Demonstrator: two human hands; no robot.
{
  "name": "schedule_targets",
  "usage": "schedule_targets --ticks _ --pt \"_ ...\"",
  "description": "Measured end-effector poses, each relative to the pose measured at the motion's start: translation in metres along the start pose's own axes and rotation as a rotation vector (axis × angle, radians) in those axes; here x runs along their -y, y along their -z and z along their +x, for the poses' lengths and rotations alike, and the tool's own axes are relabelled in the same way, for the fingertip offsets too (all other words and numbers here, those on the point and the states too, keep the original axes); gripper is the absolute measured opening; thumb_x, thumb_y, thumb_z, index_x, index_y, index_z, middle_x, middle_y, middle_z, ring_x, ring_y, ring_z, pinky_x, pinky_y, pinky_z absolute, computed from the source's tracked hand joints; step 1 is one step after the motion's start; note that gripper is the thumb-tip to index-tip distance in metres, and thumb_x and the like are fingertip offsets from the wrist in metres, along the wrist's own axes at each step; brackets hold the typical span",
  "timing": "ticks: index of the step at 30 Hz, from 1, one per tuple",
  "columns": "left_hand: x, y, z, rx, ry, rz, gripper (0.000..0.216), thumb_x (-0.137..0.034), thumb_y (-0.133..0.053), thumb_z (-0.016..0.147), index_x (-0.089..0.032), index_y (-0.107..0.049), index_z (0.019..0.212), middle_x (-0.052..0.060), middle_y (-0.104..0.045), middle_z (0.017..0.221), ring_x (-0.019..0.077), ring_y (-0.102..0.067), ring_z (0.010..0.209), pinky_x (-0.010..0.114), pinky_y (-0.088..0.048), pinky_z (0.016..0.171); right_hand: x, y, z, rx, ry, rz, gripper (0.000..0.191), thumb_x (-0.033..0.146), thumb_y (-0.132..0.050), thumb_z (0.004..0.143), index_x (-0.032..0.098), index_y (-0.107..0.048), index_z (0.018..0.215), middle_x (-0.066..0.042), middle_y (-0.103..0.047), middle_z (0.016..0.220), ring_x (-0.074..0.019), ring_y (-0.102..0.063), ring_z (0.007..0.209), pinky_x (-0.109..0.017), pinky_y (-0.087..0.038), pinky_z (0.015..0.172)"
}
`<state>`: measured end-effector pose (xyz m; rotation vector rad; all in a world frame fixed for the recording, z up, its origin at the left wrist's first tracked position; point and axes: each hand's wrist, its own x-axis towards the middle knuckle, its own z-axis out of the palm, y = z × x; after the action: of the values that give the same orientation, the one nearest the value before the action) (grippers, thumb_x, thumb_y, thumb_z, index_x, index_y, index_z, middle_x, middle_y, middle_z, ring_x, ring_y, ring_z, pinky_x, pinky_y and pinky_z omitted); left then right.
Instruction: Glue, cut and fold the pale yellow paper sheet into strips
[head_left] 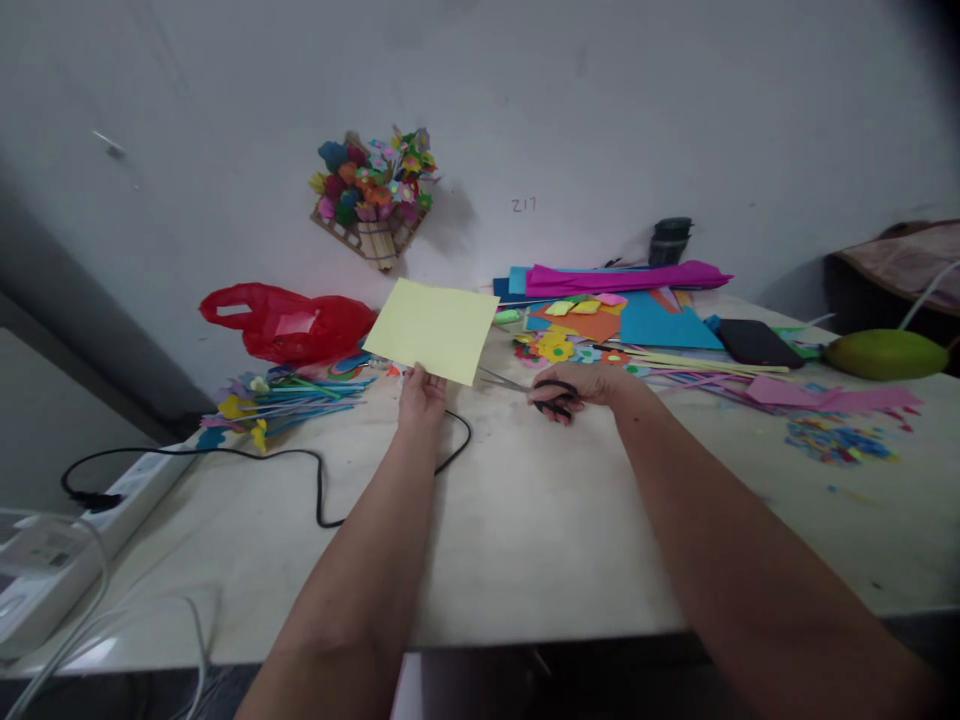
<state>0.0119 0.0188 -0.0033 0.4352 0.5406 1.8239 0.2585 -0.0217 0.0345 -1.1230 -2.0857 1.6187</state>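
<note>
A pale yellow sheet of paper [433, 328] is held up over the table by my left hand [423, 392], which pinches its lower edge. My right hand [576, 388] grips a pair of scissors [556, 400] by the black handles. The scissor blades point left toward the lower right corner of the sheet, parted a little. Whether the blades touch the paper I cannot tell. Behind the scissors lie paper flowers [555, 347] in yellow, red and other colours.
A red plastic bag [300, 325] and paper flowers on stems [289, 405] lie left. A black cable [319, 490] crosses from a power strip [135, 510]. At right are blue paper [667, 322], a dark phone-like slab [757, 343], pink scraps [832, 398] and small cuttings [836, 440].
</note>
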Motion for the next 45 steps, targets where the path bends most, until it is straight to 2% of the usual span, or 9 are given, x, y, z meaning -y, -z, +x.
schedule_targets --ticks 7,14,23,27,35,45 --pt "0.003 -0.003 -0.004 0.030 0.014 0.058 0.011 -0.011 -0.051 0.080 -0.019 -0.051 0.073 0.000 -0.067 0.083 0.0109 -0.063 0.087 0.027 -0.048 0.084 -0.002 -0.005 0.008 0.008 0.004 0.050 0.033 0.044 -0.059 0.075 0.011 -0.055 0.068 -0.004 -0.061 0.059 -0.0068 -0.052 0.041 -0.016 -0.027 0.031" --pt "0.007 -0.005 -0.007 0.055 0.043 0.000 0.013 -0.010 -0.049 0.081 -0.020 -0.049 0.072 -0.003 -0.065 0.073 0.0074 -0.063 0.074 0.027 -0.047 0.085 -0.005 -0.012 0.022 0.044 0.031 0.117 0.029 0.040 -0.058 0.077 0.012 -0.054 0.070 -0.003 -0.060 0.057 -0.0078 -0.054 0.043 -0.016 -0.034 0.034" --pt "0.008 -0.007 -0.010 0.096 0.044 0.030 0.012 -0.012 -0.048 0.083 -0.021 -0.049 0.075 -0.003 -0.066 0.078 0.0074 -0.063 0.077 0.026 -0.048 0.083 0.002 -0.023 0.025 0.001 0.006 0.123 0.034 0.045 -0.060 0.074 0.012 -0.053 0.080 -0.002 -0.060 0.058 -0.0075 -0.054 0.042 -0.014 -0.025 0.029" --pt "0.008 -0.008 -0.010 0.079 0.048 0.017 0.013 -0.011 -0.048 0.082 -0.021 -0.048 0.074 -0.004 -0.066 0.076 0.0067 -0.063 0.075 0.026 -0.048 0.082 0.001 -0.023 0.027 0.001 0.010 0.129 0.037 0.047 -0.059 0.075 0.012 -0.054 0.086 -0.002 -0.060 0.058 -0.0081 -0.055 0.042 -0.014 -0.025 0.028" --pt "0.008 -0.009 -0.011 0.071 0.051 0.012 0.014 -0.011 -0.053 0.080 -0.020 -0.048 0.070 -0.005 -0.066 0.073 0.0062 -0.063 0.069 0.023 -0.048 0.078 0.001 -0.023 0.029 -0.010 0.006 0.145 0.033 0.044 -0.057 0.077 0.013 -0.054 0.087 -0.002 -0.060 0.060 -0.0088 -0.056 0.043 -0.013 -0.024 0.028" --pt "0.009 -0.008 -0.009 0.064 0.048 -0.041 0.015 -0.009 -0.049 0.081 -0.020 -0.048 0.071 -0.004 -0.065 0.069 0.0064 -0.063 0.066 0.024 -0.049 0.076 0.002 -0.025 0.030 -0.022 -0.009 0.138 0.031 0.042 -0.056 0.078 0.012 -0.054 0.087 -0.002 -0.059 0.059 -0.0086 -0.055 0.043 -0.014 -0.025 0.029"
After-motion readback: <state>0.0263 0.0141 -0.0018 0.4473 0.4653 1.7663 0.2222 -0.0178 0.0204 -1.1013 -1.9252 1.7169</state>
